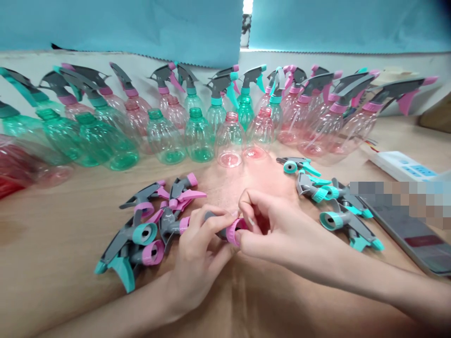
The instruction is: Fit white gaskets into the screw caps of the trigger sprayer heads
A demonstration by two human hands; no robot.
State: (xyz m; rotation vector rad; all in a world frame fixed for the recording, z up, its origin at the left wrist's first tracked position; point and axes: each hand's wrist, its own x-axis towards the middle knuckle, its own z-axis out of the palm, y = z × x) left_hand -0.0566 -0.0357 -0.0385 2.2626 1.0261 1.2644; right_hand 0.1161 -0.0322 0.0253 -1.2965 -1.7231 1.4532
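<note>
Between my hands, low over the front middle of the table, is a grey spray trigger head with a pink collar [232, 231]. My left hand [202, 249] is wrapped round its grey body and hides most of it. My right hand [266, 225] is closed at the collar's open end, thumb and fingers pinching there; whether a small part sits in the pinch is hidden. Left of my left hand lies a pile of pink and teal trigger heads [146, 233]. Beyond my right wrist lie several teal trigger heads [338, 218].
Clear pink and green bottles [199, 136] stand in rows along the back, many topped with spray heads. A dark phone [408, 230] and a white power strip [401, 165] lie at the right. A red see-through thing [17, 164] is at the left edge. Blue cloth [120, 28] hangs behind.
</note>
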